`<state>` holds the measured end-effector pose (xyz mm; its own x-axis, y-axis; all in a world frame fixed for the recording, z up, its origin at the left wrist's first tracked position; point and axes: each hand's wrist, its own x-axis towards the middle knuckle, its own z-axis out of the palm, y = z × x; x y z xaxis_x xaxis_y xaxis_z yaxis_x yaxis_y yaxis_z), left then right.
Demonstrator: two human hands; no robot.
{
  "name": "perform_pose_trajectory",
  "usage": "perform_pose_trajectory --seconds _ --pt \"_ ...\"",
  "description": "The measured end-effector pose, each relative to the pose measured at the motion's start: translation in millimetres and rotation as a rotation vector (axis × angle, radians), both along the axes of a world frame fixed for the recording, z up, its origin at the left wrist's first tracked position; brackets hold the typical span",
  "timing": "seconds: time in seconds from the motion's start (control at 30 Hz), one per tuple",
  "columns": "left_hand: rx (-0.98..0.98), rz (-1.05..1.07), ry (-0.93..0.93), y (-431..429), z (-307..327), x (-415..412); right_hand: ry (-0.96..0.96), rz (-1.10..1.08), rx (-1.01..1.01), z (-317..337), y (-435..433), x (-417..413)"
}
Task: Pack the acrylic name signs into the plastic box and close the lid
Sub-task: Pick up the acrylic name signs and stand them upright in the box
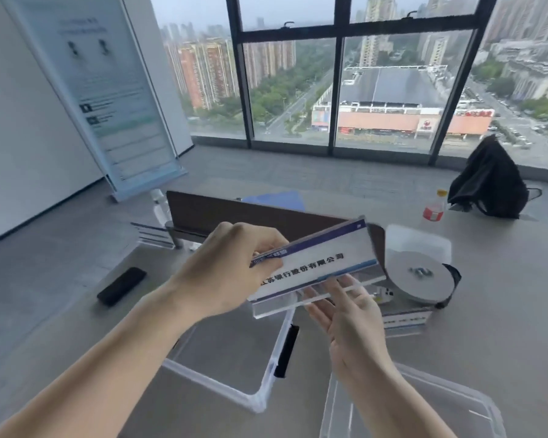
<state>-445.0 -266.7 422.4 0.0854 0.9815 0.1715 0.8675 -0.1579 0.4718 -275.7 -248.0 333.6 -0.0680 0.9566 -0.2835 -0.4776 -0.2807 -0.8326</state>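
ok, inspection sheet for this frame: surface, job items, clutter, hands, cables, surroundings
Surface: grey floor, person looking down at it.
Job's things: acrylic name sign held up in both hands; clear plastic box open below it; lid lying apart at lower right; more signs beside the box.
Clutter: black phone, drink bottle, tape roll, black backpack.
Grip: left hand closed on the sign's left end; right hand open, supporting from beneath.
Cables: nothing seen.
Surroundings: high-rise window, roll-up banner, brown bench.

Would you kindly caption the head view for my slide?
Both hands, left and right, hold an acrylic name sign above the open plastic box.
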Motion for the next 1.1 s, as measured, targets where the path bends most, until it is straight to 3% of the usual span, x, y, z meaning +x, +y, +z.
perform_pose_trajectory --seconds 0.4,0.67,0.83,1.1 --pt "-0.296 0.279 -0.413 19.2 -146.1 -215.0 -0.131 0.137 -0.228 -110.8 44.6 -212.4" --pt "-0.509 0.290 -0.456 39.1 -264.3 -261.7 -0.375 0.124 -0.398 -215.9 59.4 -279.5" --pt "-0.534 0.382 -0.469 49.5 -328.6 -278.6 -0.454 0.213 -0.452 -266.4 74.1 -304.9" --pt "-0.544 0.434 -0.344 62.7 -376.5 -275.7 -0.472 0.213 -0.605 -301.7 89.2 -331.5"
